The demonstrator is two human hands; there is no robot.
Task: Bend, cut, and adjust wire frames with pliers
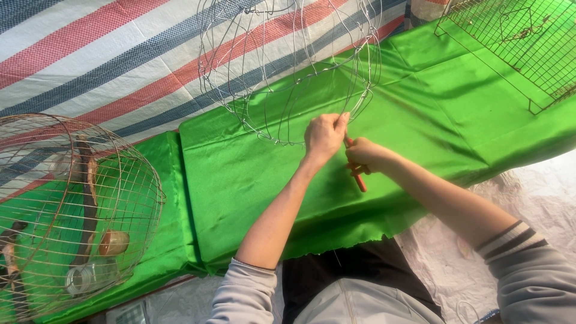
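My left hand (324, 137) pinches a wire at the lower edge of a bare round wire frame (288, 66) that stands on the green satin cloth (252, 174). Just to the right of it, my right hand (363, 155) grips a tool with red handles (359, 180), its tip hidden between the two hands at the same wire. Both forearms reach forward from grey sleeves pushed up the arms.
A finished domed wire cage (72, 210) with perches and small cups inside stands at the left. A flat wire grid panel (516, 42) lies at the top right. A striped tarpaulin (90, 54) covers the ground behind, a pale sheet (528, 192) at the right.
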